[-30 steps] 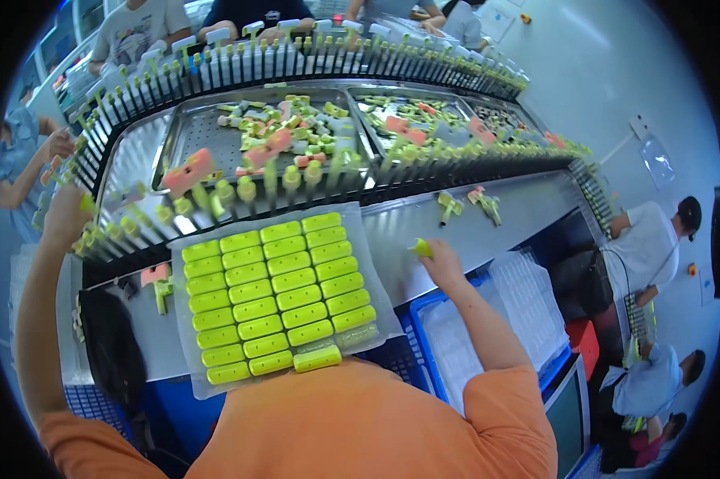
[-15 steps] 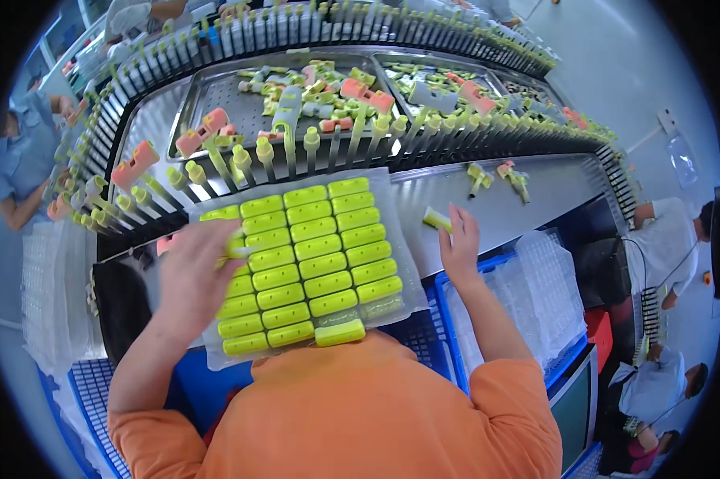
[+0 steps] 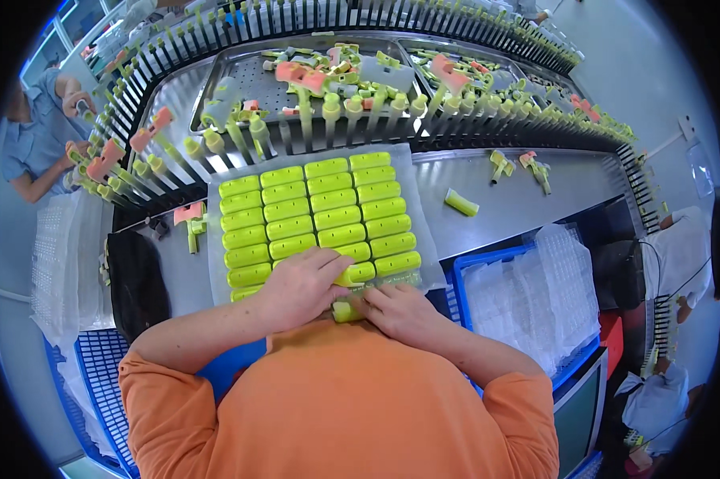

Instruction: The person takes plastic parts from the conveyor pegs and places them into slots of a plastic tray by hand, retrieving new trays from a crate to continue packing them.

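Pressing a Yellow Piece at the Tray's Near Edge

Holding a small yellow-green piece (image 3: 345, 310) together, both hands sit at the near edge of the clear tray (image 3: 216, 199). The left hand (image 3: 300, 286) lies on top of the tray's near rows, with its fingers (image 3: 328, 259) curled down over the yellow blocks. The right hand (image 3: 398, 310) is just beside it, and its fingers pinch the end of the same small piece. That piece touches the tray's near edge, right by the person's orange shirt (image 3: 352, 407).

The tray is full of yellow-green blocks (image 3: 328, 199) lined up in three neat columns. It rests on a shiny metal desk (image 3: 535, 207).

Right of the tray is a blue crate (image 3: 459, 281) holding a stack of clear empty trays (image 3: 535, 295). A single yellow-green piece (image 3: 461, 203) lies on the desk, also right of the tray and a bit farther away. Left of the tray lies a pink and yellow part (image 3: 191, 220).

Beyond the tray runs a curved black rack (image 3: 376, 132) with yellow and pink parts standing in it. Past that are metal pans (image 3: 248, 88) with more loose parts. Far left of the tray, another person in a blue shirt (image 3: 37, 144) works at the rack.
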The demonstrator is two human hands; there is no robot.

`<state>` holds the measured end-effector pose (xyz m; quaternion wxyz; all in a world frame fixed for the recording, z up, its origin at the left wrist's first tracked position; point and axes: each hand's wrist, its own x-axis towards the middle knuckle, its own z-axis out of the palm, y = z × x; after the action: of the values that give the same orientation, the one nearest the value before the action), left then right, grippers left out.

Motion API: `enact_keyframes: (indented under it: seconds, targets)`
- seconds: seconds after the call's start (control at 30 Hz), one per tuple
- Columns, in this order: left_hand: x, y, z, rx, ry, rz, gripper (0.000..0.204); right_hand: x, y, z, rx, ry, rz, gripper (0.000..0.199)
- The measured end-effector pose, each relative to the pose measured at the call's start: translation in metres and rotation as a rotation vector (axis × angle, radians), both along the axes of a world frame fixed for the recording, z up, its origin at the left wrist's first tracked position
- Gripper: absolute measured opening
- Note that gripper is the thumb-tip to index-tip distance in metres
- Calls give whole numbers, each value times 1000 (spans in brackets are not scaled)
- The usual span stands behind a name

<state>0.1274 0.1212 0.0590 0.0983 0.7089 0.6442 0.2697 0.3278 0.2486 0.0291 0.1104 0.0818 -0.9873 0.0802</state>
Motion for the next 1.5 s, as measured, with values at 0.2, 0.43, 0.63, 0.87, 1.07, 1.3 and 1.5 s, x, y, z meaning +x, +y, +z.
enact_keyframes:
  seconds: [0.2,0.43,0.63,0.87,1.07,1.3,1.5]
  targets:
    - [3,-11,-5,39,-145,157,39,-7,-2,-18,-217,112,-94,32]
    - [38,-5,-14,62,-23,-38,48,46,42,10,-30,216,-220,38]
    - [52,12,-40,61,380,-107,50,41,52,-12,11,125,-174,45]
    - [42,8,-32,-98,415,-72,70,101,60,-18,-131,357,-624,48]
    - [30,17,-8,-75,247,-69,61,296,157,-79,330,224,-1758,62]
    - [30,49,5,-49,189,-149,53,329,201,-88,365,-275,-1805,50]
    - [49,96,12,-49,200,-267,48,343,230,-110,373,-284,-1734,26]
